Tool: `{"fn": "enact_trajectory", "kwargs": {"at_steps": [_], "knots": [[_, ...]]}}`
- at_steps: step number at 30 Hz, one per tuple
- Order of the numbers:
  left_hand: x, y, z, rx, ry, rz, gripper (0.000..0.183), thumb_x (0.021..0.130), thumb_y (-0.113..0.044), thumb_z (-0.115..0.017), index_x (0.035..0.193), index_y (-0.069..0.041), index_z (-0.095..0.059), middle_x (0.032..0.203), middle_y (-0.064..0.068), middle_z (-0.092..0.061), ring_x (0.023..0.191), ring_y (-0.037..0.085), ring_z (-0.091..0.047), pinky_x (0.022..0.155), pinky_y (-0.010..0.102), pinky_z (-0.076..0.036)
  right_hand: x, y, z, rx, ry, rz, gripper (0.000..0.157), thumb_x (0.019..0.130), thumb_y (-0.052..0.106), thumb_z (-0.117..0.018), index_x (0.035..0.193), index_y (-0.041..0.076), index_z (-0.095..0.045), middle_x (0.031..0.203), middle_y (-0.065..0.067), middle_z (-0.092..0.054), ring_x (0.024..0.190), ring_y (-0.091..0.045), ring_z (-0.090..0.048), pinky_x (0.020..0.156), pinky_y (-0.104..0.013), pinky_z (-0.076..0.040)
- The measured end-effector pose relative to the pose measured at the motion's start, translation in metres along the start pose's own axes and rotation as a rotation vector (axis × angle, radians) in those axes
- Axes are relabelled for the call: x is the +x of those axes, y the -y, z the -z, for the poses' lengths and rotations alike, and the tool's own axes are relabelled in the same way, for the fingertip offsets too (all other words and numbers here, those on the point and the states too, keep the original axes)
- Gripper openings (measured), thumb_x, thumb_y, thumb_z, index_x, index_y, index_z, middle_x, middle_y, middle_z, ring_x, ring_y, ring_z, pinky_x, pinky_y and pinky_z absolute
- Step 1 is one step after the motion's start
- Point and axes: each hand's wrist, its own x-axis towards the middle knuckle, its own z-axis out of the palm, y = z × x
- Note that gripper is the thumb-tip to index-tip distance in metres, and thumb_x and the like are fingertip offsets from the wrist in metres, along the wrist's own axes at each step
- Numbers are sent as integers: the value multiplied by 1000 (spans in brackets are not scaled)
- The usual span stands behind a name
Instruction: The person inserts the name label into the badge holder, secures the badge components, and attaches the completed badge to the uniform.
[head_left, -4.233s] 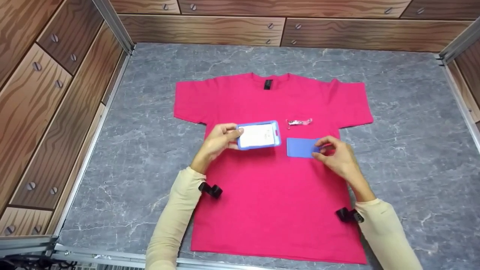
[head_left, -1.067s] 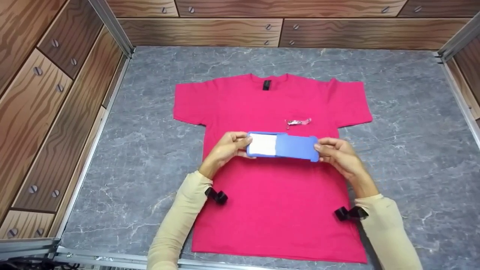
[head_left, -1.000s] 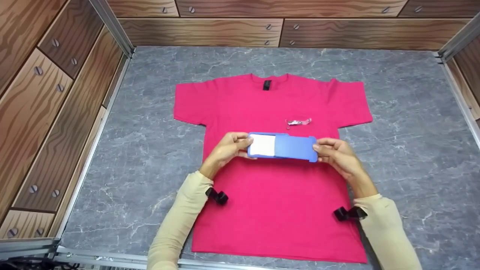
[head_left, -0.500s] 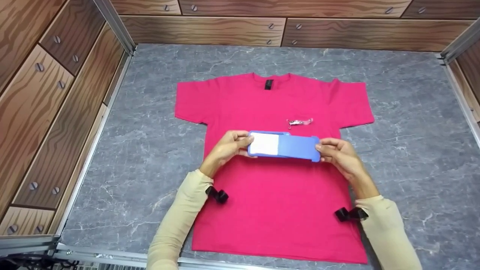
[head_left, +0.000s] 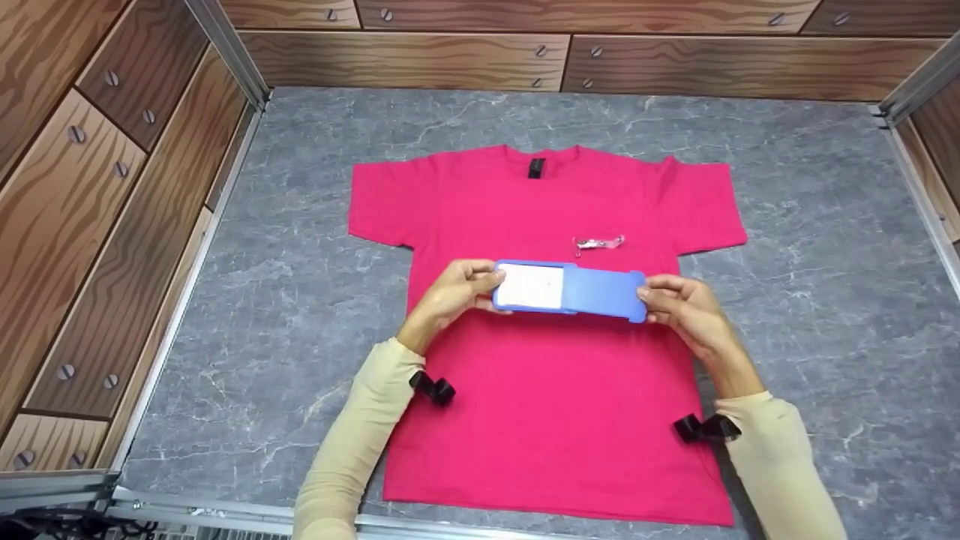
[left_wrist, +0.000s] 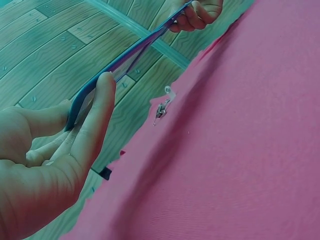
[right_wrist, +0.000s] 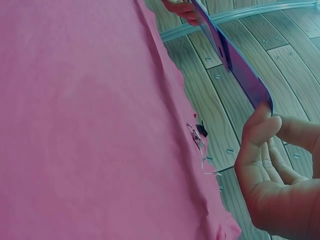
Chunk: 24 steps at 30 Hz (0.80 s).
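Note:
My left hand (head_left: 454,296) grips the left end of a blue ID badge holder (head_left: 529,308), thumb on its face. A white card (head_left: 529,285) lies in its frame, with a few faint marks near the right end. From the frame's right side sticks out a flat blue cover (head_left: 604,292), partly overlapping it and slightly tilted down to the right. My right hand (head_left: 686,307) pinches the cover's outer end between thumb and fingers, also seen in the right wrist view. Both wrist views show the holder edge-on, raised above the pink T-shirt (head_left: 547,420).
A badge strap clip (head_left: 598,244), clear with metal parts, lies on the shirt's chest just beyond the holder. The shirt is spread flat on a grey marbled table (head_left: 247,300). Wood-patterned walls (head_left: 405,60) with metal rails stand at the back and sides.
Earlier the cover was apart from the holder in my right hand; then the two were joined. Over the last second my right hand has drawn it slightly rightward, baring more white card.

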Motion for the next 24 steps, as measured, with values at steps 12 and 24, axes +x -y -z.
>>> {"fn": "enact_trajectory", "kwargs": {"at_steps": [12, 24], "knots": [[-1, -2, -1, -2, 6, -1, 25, 97, 2, -49, 116, 19, -52, 88, 10, -68, 76, 20, -69, 71, 44, -60, 0, 0, -5, -21, -16, 16, 20, 89, -7, -60, 88, 11, -68, 74, 0, -69, 61, -9, -61, 56, -19, -52], [-1, 1, -4, -15, 17, 23, 26, 97, 2, -49, 117, 19, -52, 87, 9, -67, 75, 20, -69, 73, 45, -60, 3, -3, -12, -31, 17, 3, 18, 89, -7, -62, 90, 10, -68, 76, 0, -70, 64, -9, -62, 58, -20, -54]]}}
